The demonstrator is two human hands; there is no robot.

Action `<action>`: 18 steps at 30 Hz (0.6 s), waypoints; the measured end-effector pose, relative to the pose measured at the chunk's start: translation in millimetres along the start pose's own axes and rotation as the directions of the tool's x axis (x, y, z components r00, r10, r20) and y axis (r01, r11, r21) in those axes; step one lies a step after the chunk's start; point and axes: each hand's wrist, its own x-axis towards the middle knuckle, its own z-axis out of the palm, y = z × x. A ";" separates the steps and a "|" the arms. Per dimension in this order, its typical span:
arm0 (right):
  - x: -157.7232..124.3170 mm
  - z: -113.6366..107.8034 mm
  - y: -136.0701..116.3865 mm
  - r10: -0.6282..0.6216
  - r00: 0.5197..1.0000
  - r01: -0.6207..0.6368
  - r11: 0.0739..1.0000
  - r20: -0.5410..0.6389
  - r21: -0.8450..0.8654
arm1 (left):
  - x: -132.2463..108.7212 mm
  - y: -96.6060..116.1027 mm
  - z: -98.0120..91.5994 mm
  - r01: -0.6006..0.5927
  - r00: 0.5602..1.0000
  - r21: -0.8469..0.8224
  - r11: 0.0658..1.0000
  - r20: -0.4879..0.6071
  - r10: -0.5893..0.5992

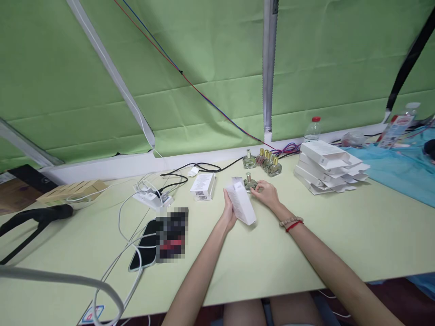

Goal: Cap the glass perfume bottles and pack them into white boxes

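White, top flap raised: one carton, tilted over the counter in curled left fingers. At one o'clock, one perfume bottle, pinched and partly hidden by right fingers. Beyond: one matching bottle at twelve, at least four gold-capped bottles at one, one lying carton at ten, stacked cartons at two, hard to count.

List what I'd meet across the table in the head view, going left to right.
Tan cardboard boxes, flat black-screened phone, white rectangular barcoded box, white paper carton in the left hand, right hand, stacked white paper cartons, clear plastic white-capped bottle.
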 end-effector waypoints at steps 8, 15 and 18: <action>-11.4 -14.9 -5.5 0.156 0.986 -0.156 0.988 -0.057 0.009 | 2.8 5.0 -13.8 -0.326 0.936 0.395 0.859 0.007 0.352; -16.3 -11.5 -0.4 0.037 0.999 -0.032 0.972 -0.016 0.231 | 0.5 1.9 -18.9 -0.422 0.902 0.684 0.595 0.253 0.349; -17.5 -11.2 1.5 -0.015 1.000 0.011 0.966 0.012 0.260 | -0.1 3.9 -19.1 -0.384 0.923 0.706 0.594 0.275 0.270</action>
